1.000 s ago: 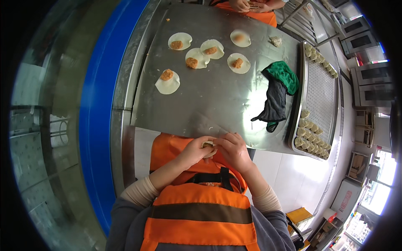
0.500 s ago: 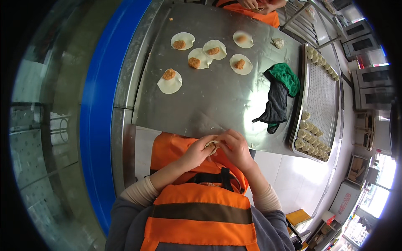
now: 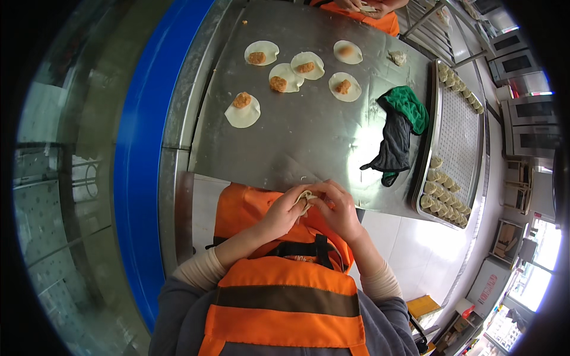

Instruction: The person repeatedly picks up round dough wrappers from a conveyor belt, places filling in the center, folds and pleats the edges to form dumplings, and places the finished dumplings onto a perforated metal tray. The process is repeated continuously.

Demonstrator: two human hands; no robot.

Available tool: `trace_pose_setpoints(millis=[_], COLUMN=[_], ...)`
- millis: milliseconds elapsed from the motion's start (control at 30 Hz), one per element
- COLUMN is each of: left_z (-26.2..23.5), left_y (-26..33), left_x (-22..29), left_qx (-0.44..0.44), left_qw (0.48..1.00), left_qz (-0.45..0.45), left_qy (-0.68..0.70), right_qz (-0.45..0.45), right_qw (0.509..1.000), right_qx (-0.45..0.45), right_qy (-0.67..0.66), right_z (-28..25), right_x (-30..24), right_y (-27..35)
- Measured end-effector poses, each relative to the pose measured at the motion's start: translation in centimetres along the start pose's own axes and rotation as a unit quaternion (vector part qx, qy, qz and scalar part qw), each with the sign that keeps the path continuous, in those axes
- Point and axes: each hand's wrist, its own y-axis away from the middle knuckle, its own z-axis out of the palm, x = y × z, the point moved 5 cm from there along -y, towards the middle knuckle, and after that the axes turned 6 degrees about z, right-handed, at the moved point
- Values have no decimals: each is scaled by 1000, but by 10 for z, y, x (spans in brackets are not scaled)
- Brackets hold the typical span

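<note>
A pale dumpling [image 3: 303, 202] is held between my two hands, just off the table's near edge and above my orange apron. My left hand [image 3: 280, 213] cups it from the left, fingers curled around it. My right hand [image 3: 337, 209] pinches the dough edge from the other side. Any filling inside is hidden by my fingers. Farther up on the metal table lie several round dough wrappers with orange-brown filling, the nearest being a wrapper [image 3: 243, 115] at the left. Another wrapper [image 3: 347, 53] at the back right has a blurred brownish patch on it.
A perforated tray [image 3: 457, 133] on the right holds rows of folded dumplings at both ends. A green and dark grey cloth [image 3: 396, 133] lies beside it on the steel table [image 3: 267, 154]. Another person's hands [image 3: 371, 7] work at the far edge. A blue strip [image 3: 139, 148] borders the left.
The dough in my hands shows a more raised, folded edge, and my right fingers have shifted slightly along it. The table scene has moved slightly up and right in view.
</note>
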Motion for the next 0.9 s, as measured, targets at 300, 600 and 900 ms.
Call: trace_pose_setpoints(millis=[300,600,900], left_z=[-6,-10,-10], left_y=[-6,3,4], left_x=[-4,-7,3], left_qx=[-5,88,41], left_qw=[995,981,966], left_qz=[-6,165,23], left_qy=[103,-52,253], right_qz=[77,-75,-30], right_qw=[995,996,999], right_qx=[-39,-11,-43], right_qy=[-56,45,-9], right_z=[7,9,15], right_x=[7,-15,0], right_y=[3,-11,-12])
